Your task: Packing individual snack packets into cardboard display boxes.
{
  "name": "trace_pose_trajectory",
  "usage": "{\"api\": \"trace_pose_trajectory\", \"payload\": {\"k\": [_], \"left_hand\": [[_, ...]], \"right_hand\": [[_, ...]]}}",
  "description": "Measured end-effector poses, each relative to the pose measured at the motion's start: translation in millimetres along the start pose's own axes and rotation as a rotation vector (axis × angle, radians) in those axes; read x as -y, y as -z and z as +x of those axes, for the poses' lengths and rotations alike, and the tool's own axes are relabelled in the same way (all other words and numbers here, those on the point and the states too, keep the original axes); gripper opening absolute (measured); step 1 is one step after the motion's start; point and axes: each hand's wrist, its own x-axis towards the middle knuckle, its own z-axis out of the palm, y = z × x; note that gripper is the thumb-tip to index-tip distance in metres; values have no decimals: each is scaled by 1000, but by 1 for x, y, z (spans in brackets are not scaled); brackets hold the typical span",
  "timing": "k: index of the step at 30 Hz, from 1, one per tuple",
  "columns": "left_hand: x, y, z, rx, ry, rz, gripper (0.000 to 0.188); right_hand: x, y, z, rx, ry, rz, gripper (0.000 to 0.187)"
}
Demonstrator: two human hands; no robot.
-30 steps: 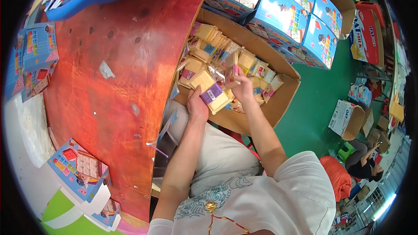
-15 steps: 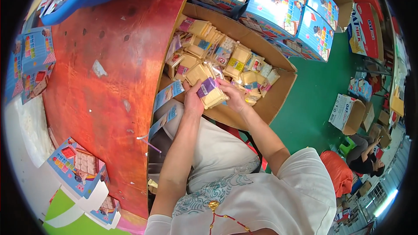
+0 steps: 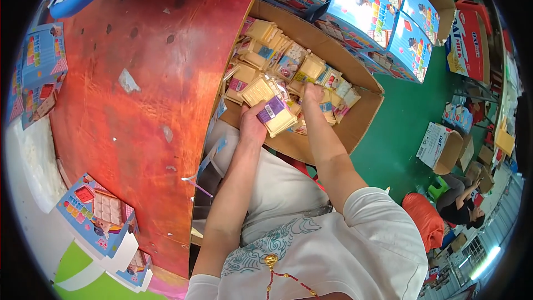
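Cream-yellow and ridged, with a purple band round its middle bearing a small white barcode patch, the flat pack (image 3: 282,121) sits in the left hand (image 3: 253,126), thumb over its near edge. It is a rounded rectangle, band side up, tilted above the open carton (image 3: 345,136). Its long axis slants, one end toward the upper left, the other toward the lower right and the person's lap. The right hand (image 3: 313,94) reaches down among the loose packs (image 3: 265,32), fingers bent; whether they grip one, I cannot tell. Those packs lie at mixed angles, with pink, blue and yellow bands. Left of the carton is the worn red desk (image 3: 144,116); beyond its far side stand glossy blue boxes (image 3: 355,11), and green floor (image 3: 388,133) shows to the right.
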Motion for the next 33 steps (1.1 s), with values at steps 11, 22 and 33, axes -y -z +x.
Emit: {"api": "trace_pose_trajectory", "payload": {"k": [11,22,33], "left_hand": [[1,-6,-3,-49,-133,63,57],[-1,-21,-8,-62,-20,118,29],[3,-15,-6,56,-133,155,43]], "right_hand": [[11,51,-52,-28,441,71,66],[-4,100,-156,544,1231,-45,70],[-3,127,-126,997,475,750,45]]}}
